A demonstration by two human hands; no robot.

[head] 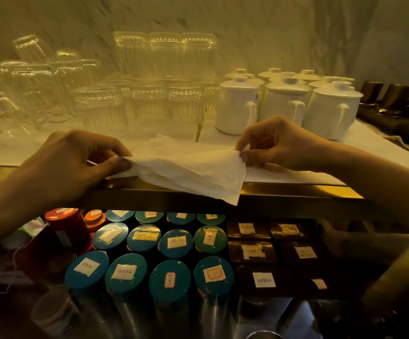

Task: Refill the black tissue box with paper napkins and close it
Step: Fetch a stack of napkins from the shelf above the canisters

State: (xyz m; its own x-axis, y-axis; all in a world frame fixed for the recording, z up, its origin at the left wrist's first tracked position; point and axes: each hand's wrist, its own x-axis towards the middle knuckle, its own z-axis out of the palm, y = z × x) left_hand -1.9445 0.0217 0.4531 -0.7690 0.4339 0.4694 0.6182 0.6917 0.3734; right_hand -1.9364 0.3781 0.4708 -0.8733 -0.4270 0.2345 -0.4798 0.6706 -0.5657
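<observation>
Fingers [121, 163] of the left hand [59, 165] pinching one end of the paper napkins [188, 171], fingers of the right hand [279, 145] clamping the other corner, mid-frame over the bench [296, 176] edge. Stretching long axis left-right, loose corner drooping lower right. Worth squaring edges before loading; black tissue box not showing.

two hands [59, 162], one napkin stack [188, 172]
</observation>
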